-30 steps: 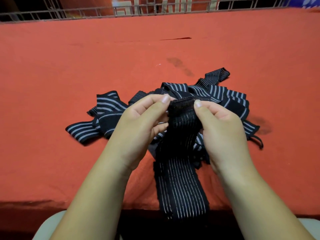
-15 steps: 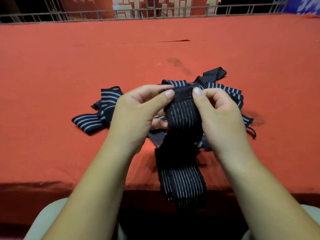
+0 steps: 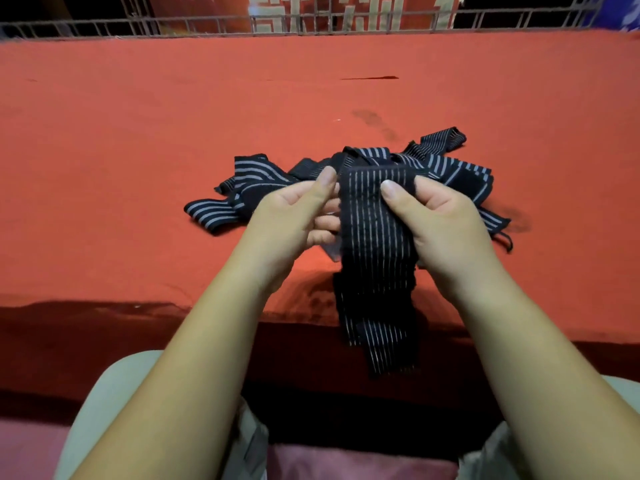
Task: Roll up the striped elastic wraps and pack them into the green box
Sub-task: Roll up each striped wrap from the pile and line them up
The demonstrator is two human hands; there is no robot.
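Observation:
A black elastic wrap with thin pale stripes hangs from both my hands above the table's near edge. My left hand pinches its upper left edge with thumb and fingers. My right hand pinches the upper right, thumb pressed on the front. The wrap's top end is folded over; its tail dangles past the table edge toward my lap. Behind my hands lies a loose pile of several more striped wraps. No green box is in view.
The table is covered by a red cloth with a few dark stains near the pile. A metal railing runs along the far edge. My knees in pale trousers show below the near edge.
The held wrap's top end has been turned over toward me and its dangling tail is shorter. My hands shifted slightly; the view tilted down a little.

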